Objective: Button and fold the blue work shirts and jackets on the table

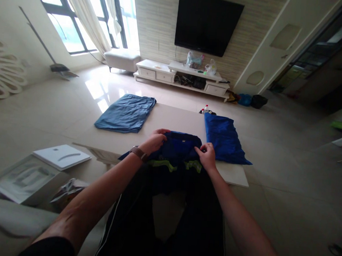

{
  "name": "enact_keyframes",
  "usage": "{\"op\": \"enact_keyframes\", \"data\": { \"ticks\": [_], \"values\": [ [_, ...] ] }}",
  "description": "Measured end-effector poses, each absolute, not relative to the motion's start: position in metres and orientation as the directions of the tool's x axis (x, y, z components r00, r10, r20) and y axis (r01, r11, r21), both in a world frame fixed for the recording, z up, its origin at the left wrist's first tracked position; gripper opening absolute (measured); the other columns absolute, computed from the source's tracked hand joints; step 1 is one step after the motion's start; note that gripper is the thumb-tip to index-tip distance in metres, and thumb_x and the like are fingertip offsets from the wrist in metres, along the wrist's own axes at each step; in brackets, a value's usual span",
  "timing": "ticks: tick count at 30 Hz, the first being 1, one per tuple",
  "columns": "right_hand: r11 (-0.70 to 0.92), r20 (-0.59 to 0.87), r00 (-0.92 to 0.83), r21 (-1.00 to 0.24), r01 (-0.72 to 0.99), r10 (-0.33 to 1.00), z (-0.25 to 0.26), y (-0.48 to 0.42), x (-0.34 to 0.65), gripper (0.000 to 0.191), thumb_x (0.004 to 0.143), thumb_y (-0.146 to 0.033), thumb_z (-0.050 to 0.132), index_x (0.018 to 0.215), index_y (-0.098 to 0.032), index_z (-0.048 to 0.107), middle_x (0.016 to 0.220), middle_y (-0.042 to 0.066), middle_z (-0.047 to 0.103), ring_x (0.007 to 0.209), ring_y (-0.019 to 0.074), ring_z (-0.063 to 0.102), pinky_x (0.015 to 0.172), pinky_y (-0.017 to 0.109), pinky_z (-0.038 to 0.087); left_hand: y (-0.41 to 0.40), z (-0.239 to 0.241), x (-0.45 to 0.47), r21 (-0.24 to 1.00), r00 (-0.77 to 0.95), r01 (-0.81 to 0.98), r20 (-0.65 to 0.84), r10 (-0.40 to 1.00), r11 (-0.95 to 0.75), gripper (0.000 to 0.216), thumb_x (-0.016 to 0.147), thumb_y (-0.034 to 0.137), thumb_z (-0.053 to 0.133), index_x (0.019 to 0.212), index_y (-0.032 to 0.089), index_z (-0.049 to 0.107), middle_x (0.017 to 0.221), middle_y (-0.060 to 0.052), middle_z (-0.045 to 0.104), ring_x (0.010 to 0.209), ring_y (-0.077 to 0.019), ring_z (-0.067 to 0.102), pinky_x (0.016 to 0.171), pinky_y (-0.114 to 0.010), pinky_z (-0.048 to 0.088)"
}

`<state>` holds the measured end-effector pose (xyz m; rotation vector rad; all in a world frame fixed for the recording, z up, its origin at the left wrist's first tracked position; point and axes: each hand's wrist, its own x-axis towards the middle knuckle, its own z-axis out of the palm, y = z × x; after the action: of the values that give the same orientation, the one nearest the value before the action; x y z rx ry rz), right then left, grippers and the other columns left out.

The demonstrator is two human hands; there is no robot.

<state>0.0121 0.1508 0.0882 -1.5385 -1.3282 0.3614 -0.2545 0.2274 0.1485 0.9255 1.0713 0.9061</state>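
Note:
A dark blue work jacket (175, 148) with yellow-green reflective bands lies over the near edge of the low table and hangs down toward my knees. My left hand (156, 140), with a brown-strapped watch at the wrist, pinches the jacket at the left of its collar. On the other side, my right hand (206, 154) has thumb and fingers closed on the collar's right part. A small pale label shows inside the neck. To the left lies a folded lighter blue cloth (126, 113); to the right, a folded bright blue garment (224, 137).
The low table (174, 114) bears the cloths. Bottles with red caps (206, 108) stand behind it. At left are a white box (62, 156) and a clear-topped bin (27, 176). A TV cabinet (163, 71) lines the far wall, and a long-handled dustpan (60, 69) leans left.

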Motion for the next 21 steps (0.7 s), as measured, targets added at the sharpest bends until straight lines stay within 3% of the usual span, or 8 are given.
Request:
{"op": "enact_keyframes", "data": {
  "ticks": [2, 5, 7, 9, 11, 14, 17, 21],
  "values": [
    [0.075, 0.306, 0.462, -0.888, 0.453, 0.832, 0.081, 0.151, 0.011, 0.032, 0.067, -0.038, 0.08, 0.077, -0.023, 0.053, 0.087, 0.002, 0.057, 0.083, 0.0194, 0.055, 0.08, 0.035, 0.051, 0.223, 0.148, -0.254, 0.912, 0.237, -0.189, -0.317, 0.918, 0.363, 0.044, 0.068, 0.001, 0.065, 0.108, 0.018, 0.062, 0.074, 0.002, 0.063, 0.058, -0.0104, 0.056, 0.051, -0.02, 0.04],
    [0.018, 0.095, 0.592, -0.991, 0.135, 0.8, 0.072, 0.153, 0.008, 0.039, 0.056, -0.026, 0.083, 0.085, -0.023, 0.057, 0.089, 0.001, 0.062, 0.084, 0.0188, 0.059, 0.079, 0.032, 0.05, 0.221, 0.146, -0.255, 0.892, 0.231, -0.217, -0.348, 0.909, 0.396, 0.032, 0.07, 0.005, 0.064, 0.097, 0.02, 0.059, 0.068, 0.004, 0.058, 0.057, -0.0114, 0.056, 0.056, -0.022, 0.047],
    [0.003, -0.018, 0.609, -0.999, -0.033, 0.793, 0.07, 0.153, 0.005, 0.041, 0.051, -0.021, 0.083, 0.085, -0.023, 0.058, 0.088, -0.001, 0.063, 0.081, 0.0178, 0.06, 0.075, 0.03, 0.05, 0.22, 0.143, -0.257, 0.925, 0.216, -0.173, -0.298, 0.93, 0.337, 0.018, 0.073, 0.012, 0.066, 0.087, 0.019, 0.058, 0.066, 0.003, 0.057, 0.058, -0.0112, 0.057, 0.058, -0.022, 0.049],
    [-0.004, -0.074, 0.588, -0.993, -0.121, 0.805, 0.069, 0.153, 0.003, 0.039, 0.053, -0.02, 0.08, 0.085, -0.023, 0.057, 0.084, -0.001, 0.064, 0.077, 0.0171, 0.061, 0.069, 0.029, 0.05, 0.219, 0.139, -0.259, 0.97, 0.189, -0.054, -0.224, 0.956, 0.238, 0.018, 0.071, 0.016, 0.074, 0.084, 0.019, 0.061, 0.065, 0.004, 0.057, 0.058, -0.0115, 0.056, 0.059, -0.023, 0.048],
    [-0.003, -0.1, 0.552, -0.985, -0.174, 0.828, 0.069, 0.153, 0.0, 0.036, 0.056, -0.021, 0.075, 0.087, -0.024, 0.056, 0.083, -0.002, 0.065, 0.073, 0.0167, 0.063, 0.062, 0.027, 0.05, 0.218, 0.136, -0.262, 0.981, 0.144, 0.167, -0.118, 0.982, 0.093, 0.023, 0.067, 0.016, 0.08, 0.086, 0.02, 0.067, 0.062, 0.004, 0.056, 0.06, -0.013, 0.056, 0.062, -0.024, 0.047],
    [-0.003, -0.116, 0.505, -0.976, -0.219, 0.855, 0.069, 0.153, -0.006, 0.034, 0.06, -0.024, 0.071, 0.089, -0.025, 0.053, 0.083, -0.002, 0.066, 0.07, 0.0162, 0.064, 0.056, 0.025, 0.049, 0.219, 0.132, -0.265, 0.846, 0.133, 0.508, 0.111, 0.985, -0.164, 0.011, 0.076, 0.019, 0.077, 0.086, 0.021, 0.074, 0.07, 0.0, 0.061, 0.075, -0.0186, 0.061, 0.077, -0.03, 0.05],
    [-0.014, -0.106, 0.487, -0.982, -0.189, 0.867, 0.065, 0.153, -0.012, 0.031, 0.062, -0.029, 0.07, 0.087, -0.026, 0.052, 0.078, -0.003, 0.065, 0.068, 0.0169, 0.063, 0.057, 0.027, 0.049, 0.221, 0.132, -0.266, 0.73, 0.129, 0.631, 0.237, 0.963, -0.263, 0.014, 0.088, 0.029, 0.069, 0.089, 0.019, 0.079, 0.089, -0.007, 0.064, 0.09, -0.0229, 0.063, 0.091, -0.035, 0.05],
    [-0.037, -0.046, 0.506, -0.999, -0.028, 0.862, 0.06, 0.151, -0.019, 0.024, 0.067, -0.04, 0.067, 0.082, -0.025, 0.056, 0.072, -0.002, 0.064, 0.07, 0.0182, 0.06, 0.063, 0.028, 0.049, 0.219, 0.14, -0.266, 0.682, 0.12, 0.653, 0.334, 0.935, -0.328, 0.022, 0.094, 0.033, 0.065, 0.095, 0.019, 0.082, 0.103, -0.01, 0.059, 0.099, -0.0241, 0.06, 0.098, -0.037, 0.05]
  ]
}}
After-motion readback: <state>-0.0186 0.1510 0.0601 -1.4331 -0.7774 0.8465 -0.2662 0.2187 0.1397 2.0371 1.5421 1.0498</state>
